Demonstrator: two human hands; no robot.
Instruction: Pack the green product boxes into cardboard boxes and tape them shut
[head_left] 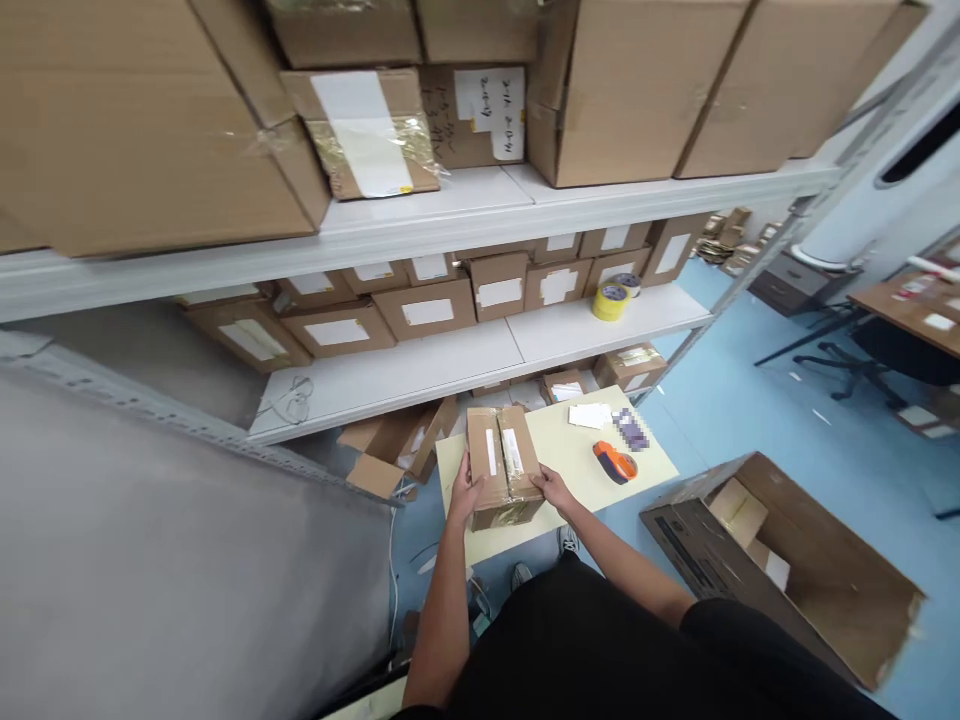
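Observation:
A taped cardboard box (489, 487) with white label strips on its top is between my two hands, over the pale yellow table (559, 440). My left hand (465, 490) grips its left side, thumb on the top face. On the opposite side my right hand (553, 487) is closed around the near right corner. Whether the box rests on the table or is slightly lifted, I cannot tell. To the right on the table lie an orange tape dispenser (615, 463), white paper labels (589, 415) and a blurred dark purple item (631, 429).
Ahead stands a shelf rack (420, 365) with several labelled boxes and yellow tape rolls (611, 302). An open carton (405, 440) sits low at the left. A large open box (847, 590) holding smaller boxes stands on the floor at right. A grey wall (187, 540) borders the left.

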